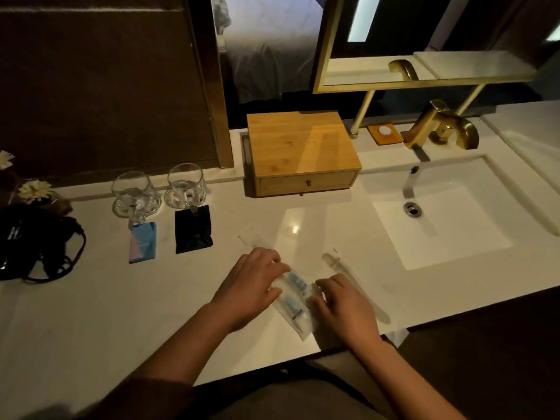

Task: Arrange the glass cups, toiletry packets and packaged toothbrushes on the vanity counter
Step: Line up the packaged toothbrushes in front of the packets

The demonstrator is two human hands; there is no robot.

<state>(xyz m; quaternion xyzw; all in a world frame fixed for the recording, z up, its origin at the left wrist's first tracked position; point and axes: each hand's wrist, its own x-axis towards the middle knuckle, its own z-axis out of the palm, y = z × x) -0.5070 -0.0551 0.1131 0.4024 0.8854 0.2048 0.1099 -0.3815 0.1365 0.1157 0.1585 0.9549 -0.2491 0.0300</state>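
Two glass cups stand at the back left of the white vanity counter: the left cup and the right cup. In front of them lie a blue-and-pink toiletry packet and a black packet. A packaged toothbrush in clear wrap lies near the counter's front edge. My left hand presses on its left side and my right hand on its right side, fingers on the wrap. A second clear toothbrush package lies just behind my right hand.
A wooden drawer box stands at the back centre. The sink basin with a gold faucet lies to the right. A black hair dryer with its cord and flowers sit at the far left.
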